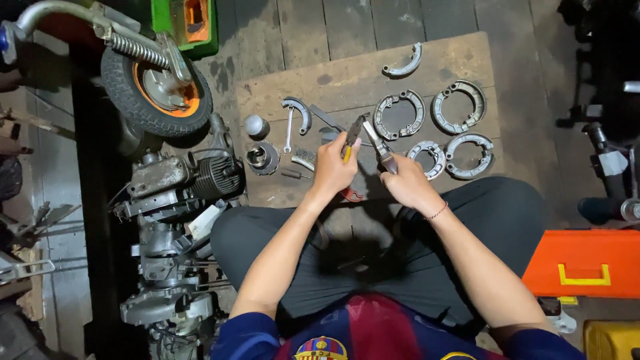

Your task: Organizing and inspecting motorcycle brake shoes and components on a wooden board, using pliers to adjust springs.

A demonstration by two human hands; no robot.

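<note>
A pair of yellow-handled metal pliers sits just above centre frame, its handles wrapped in the closed fingers of the left hand, jaws pointing up. Just right of it, the right hand has its fingers curled shut around a slim dark-gripped metal tool, whose tip meets the pliers' nose. What they pinch is too small to tell. A slip could nip a finger or fling a small part among the curved grey brake shoes on the wooden board.
</note>
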